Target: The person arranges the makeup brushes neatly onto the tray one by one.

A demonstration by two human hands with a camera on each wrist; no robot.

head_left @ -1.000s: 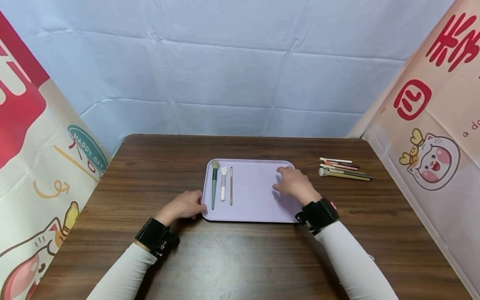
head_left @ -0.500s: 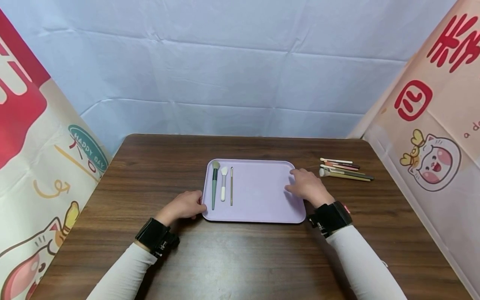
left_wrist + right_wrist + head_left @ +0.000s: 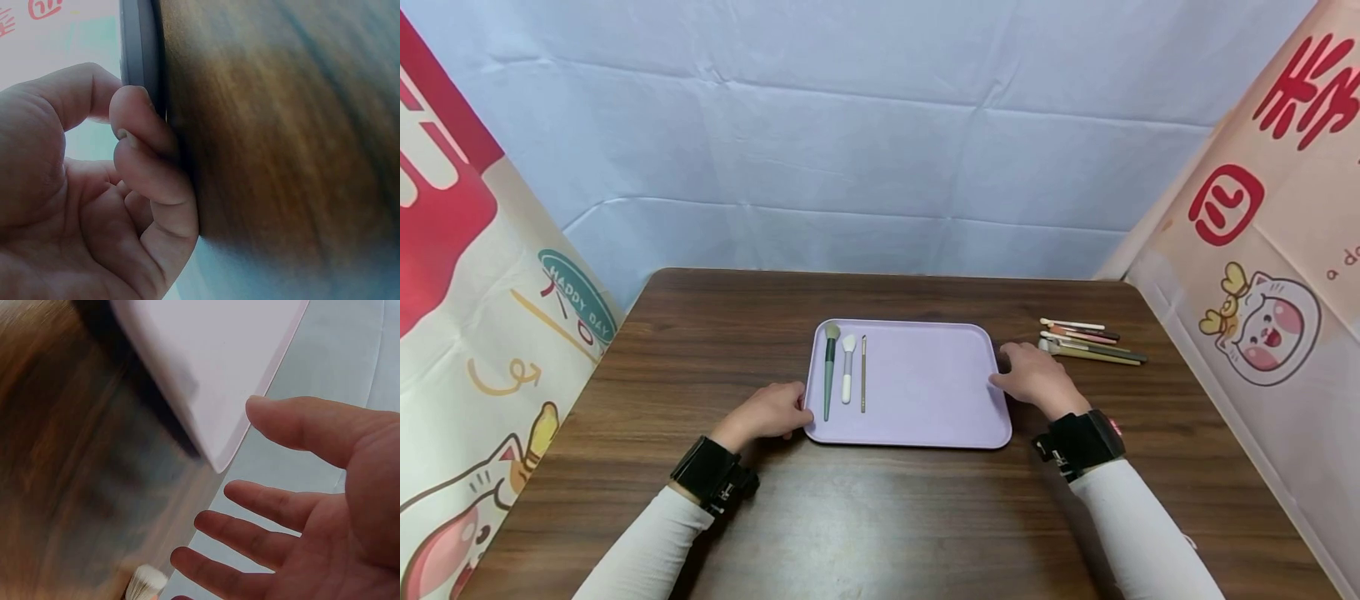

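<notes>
A lilac tray (image 3: 932, 383) lies on the table. On its left part three makeup brushes lie side by side: a green brush (image 3: 829, 371), a white-tipped brush (image 3: 847, 368) and a thin golden brush (image 3: 863, 373). My left hand (image 3: 769, 410) grips the tray's lower left edge, thumb on the rim and curled fingers beneath, as the left wrist view shows. Beside the tray's right edge my right hand (image 3: 1037, 379) is spread, holding nothing. Its fingers (image 3: 250, 547) are extended and apart in the right wrist view.
Right of the tray, a loose bunch of several more brushes (image 3: 1093, 352) lies on the brown wooden table (image 3: 880, 517). A pale cloth (image 3: 880, 150) hangs behind the table. Printed cloths flank it left and right.
My right hand has moved right, from over the tray's right part to just beside its right edge. The left hand, tray and brushes have stayed in place.
</notes>
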